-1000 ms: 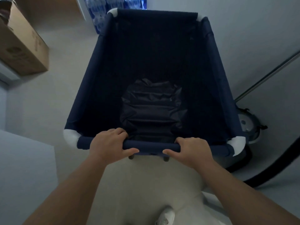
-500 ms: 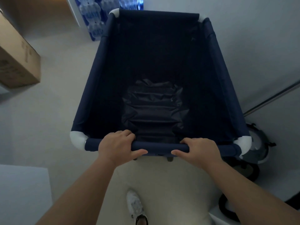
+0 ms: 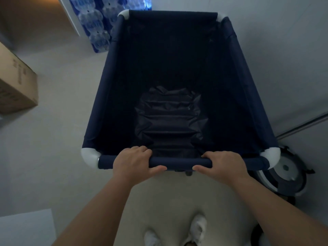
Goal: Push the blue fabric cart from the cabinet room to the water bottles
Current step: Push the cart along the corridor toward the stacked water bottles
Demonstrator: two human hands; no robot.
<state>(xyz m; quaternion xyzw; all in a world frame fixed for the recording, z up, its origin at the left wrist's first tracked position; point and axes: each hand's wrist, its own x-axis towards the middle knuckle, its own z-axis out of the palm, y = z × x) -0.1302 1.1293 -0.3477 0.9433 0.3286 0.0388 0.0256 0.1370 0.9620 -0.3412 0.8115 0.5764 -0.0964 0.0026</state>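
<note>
The blue fabric cart fills the middle of the view, a deep navy bin with white corner joints and a crumpled dark liner at its bottom. My left hand is wrapped around the cart's near rail left of centre. My right hand grips the same rail right of centre. Stacked packs of water bottles in blue wrap stand just beyond the cart's far left corner, partly hidden by the cart.
A cardboard box sits on the floor at the left. A round robot vacuum lies by the cart's near right corner, next to the wall. A white surface shows at the bottom left. My white shoes are below.
The cart has rolled forward with both hands on the rail. The water bottle packs have come closer, the cardboard box has slid back on the left, and the robot vacuum is now beside me.
</note>
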